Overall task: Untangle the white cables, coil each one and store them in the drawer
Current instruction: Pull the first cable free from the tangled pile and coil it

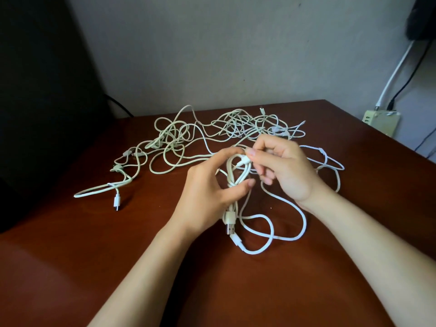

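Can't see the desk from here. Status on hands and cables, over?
Left hand grips a looped cable bundle. Right hand pinches a plug end at the loop's top. Big tangle behind on the table, uncoiled. No drawer in view.

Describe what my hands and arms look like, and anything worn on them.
Nothing is worn. The left hand and right hand are bare: no gloves, no rings showing. Both forearms are bare down to the frame's bottom edge, with no sleeve, watch or bracelet in view.
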Demonstrator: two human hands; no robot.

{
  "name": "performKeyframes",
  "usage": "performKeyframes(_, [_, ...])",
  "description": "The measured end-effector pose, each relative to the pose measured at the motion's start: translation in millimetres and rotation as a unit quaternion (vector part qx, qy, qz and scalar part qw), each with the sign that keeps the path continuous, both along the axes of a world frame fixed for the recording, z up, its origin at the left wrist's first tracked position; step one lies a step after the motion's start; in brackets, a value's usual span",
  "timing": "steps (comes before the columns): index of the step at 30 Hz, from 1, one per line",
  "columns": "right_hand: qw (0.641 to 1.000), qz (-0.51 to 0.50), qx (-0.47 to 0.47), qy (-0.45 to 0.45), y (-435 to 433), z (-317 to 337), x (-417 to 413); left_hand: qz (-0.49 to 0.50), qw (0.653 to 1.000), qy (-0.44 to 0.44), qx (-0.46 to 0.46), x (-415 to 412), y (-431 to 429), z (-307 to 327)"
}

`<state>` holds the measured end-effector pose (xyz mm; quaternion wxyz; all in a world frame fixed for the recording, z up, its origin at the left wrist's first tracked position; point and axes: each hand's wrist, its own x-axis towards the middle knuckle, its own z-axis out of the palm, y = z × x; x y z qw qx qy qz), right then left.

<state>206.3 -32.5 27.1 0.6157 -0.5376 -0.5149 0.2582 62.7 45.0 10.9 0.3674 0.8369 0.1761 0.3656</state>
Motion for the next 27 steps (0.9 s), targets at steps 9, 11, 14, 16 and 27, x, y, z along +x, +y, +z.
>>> performKeyframes(9, [0.990, -0.073, -0.075, -0.098, -4.5, 2.8, -4.0, 0.002, 1.000, 0.017, 0.019, 1.6, -8.9, 8.1])
performKeyframes(11, [0.991, -0.079, -0.052, -0.097, -4.1, 4.2, -6.4, 0.001, 1.000, 0.005, 0.010, 1.9, -10.7, 8.9])
performKeyframes(14, [0.994, -0.103, -0.026, -0.027, -2.6, 8.5, -5.5, 0.019, 0.998, -0.014, -0.050, 2.1, -8.1, 6.4])
performKeyframes(16, [0.993, -0.113, -0.013, 0.031, -2.9, 11.5, -2.5, 0.019, 0.994, -0.021, -0.107, 2.3, -5.9, 7.6])
performKeyframes(27, [0.990, -0.064, -0.026, 0.121, -1.5, 11.4, -0.2, -0.016, 0.935, -0.084, -0.345, 2.2, 0.0, 7.6])
